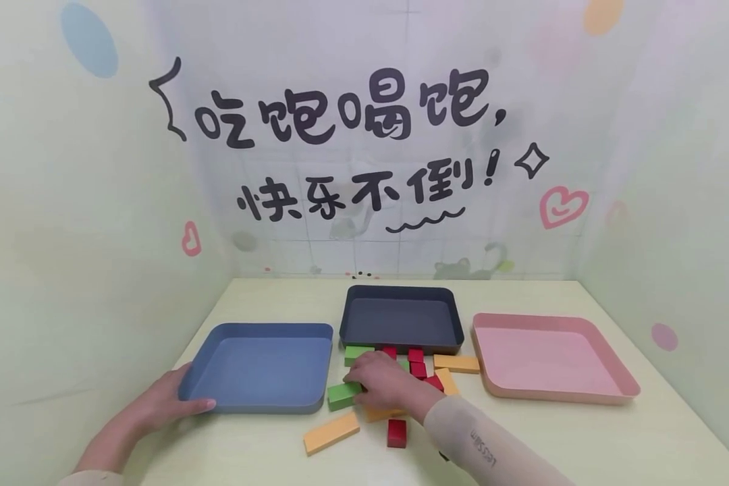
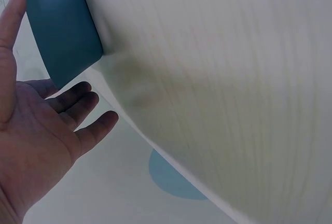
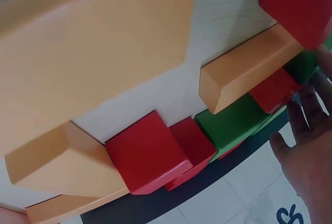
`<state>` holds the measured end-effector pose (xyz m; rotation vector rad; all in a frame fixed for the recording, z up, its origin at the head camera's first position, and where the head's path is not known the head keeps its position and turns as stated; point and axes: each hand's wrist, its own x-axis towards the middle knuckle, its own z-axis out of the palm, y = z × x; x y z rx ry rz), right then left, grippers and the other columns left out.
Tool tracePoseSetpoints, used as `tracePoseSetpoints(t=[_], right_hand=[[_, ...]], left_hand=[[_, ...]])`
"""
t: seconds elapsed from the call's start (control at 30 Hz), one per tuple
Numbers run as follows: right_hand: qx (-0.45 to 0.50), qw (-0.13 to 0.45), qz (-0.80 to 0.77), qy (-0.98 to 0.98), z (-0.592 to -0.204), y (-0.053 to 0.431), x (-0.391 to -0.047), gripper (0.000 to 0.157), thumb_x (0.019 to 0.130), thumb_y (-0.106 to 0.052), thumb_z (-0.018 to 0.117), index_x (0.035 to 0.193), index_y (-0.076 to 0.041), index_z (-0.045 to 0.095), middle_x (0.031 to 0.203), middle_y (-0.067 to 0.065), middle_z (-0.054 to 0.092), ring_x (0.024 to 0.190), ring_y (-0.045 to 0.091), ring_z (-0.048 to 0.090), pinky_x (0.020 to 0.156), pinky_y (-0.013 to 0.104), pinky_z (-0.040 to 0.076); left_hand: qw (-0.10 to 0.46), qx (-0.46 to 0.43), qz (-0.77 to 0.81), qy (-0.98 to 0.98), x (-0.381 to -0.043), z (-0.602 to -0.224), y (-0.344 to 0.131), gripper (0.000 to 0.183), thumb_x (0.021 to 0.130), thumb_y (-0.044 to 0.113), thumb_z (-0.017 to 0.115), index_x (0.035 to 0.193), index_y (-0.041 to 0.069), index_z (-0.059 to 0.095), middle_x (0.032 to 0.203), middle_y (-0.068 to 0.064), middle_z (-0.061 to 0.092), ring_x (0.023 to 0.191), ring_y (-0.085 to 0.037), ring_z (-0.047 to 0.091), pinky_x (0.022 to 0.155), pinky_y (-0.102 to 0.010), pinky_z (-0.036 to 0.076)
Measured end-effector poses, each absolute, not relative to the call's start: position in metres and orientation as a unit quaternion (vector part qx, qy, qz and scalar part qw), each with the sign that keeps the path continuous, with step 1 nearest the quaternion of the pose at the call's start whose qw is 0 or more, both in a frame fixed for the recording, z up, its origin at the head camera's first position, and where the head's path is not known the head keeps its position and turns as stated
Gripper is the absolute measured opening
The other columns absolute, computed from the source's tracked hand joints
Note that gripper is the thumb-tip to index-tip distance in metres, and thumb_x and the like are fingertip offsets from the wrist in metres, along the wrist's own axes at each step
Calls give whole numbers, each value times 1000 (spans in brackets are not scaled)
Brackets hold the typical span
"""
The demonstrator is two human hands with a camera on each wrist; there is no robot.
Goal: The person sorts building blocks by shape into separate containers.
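Observation:
In the head view my left hand lies at the near left corner of the blue tray, its thumb along the front wall. The left wrist view shows that hand's fingers mostly straight, touching the tray's outside. Among the colored blocks, my right hand pinches the right end of a green block; its fingertips are partly hidden. Close by are an orange block, a red block and another green block. The right wrist view has the right hand at the edge, beside several blocks.
A dark tray stands behind the blocks. To the right is a pink tray. More red and orange blocks, including a long orange one, lie between the trays. Walls enclose the table at the back and sides.

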<state>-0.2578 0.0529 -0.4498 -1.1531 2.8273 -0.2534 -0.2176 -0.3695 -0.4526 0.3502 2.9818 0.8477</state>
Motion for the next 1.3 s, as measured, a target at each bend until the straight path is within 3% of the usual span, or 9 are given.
tracePoseSetpoints(t=[0.43,0.7,0.87,1.0,1.3], right_hand=[[-396,17,-52,917,-448,54,-255,34,91,-28,73,124,-26,70,123,-10,64,122,15,51,114,53,27],[-381,29,-99,919,-431,60,-251,32,89,-27,73,122,-24,72,116,-11,65,116,13,53,109,44,34],[-367,23,-138,920,-421,65,-257,30,88,-28,73,117,-20,74,102,-10,64,96,9,52,91,33,44],[-348,26,-196,916,-417,66,-264,29,87,-26,73,115,-16,74,96,-7,61,85,9,50,77,27,45],[-287,60,-316,902,-415,46,-268,30,88,-21,75,117,-12,73,99,-6,60,87,12,54,75,25,48]], left_hand=[[4,112,269,957,-219,-454,-367,96,82,32,81,138,-26,28,130,-48,42,121,-62,42,95,-68,38],[1,113,271,956,-218,-455,-369,95,82,30,81,138,-26,28,130,-48,42,120,-62,43,95,-67,38],[0,114,272,956,-218,-456,-370,96,82,31,81,138,-25,28,130,-48,42,121,-62,42,95,-68,38],[-2,114,273,955,-219,-457,-372,96,82,32,80,139,-24,28,130,-47,42,121,-62,42,95,-68,38],[6,109,274,956,-217,-456,-372,96,83,32,79,139,-25,26,132,-48,40,122,-63,40,96,-68,37]])
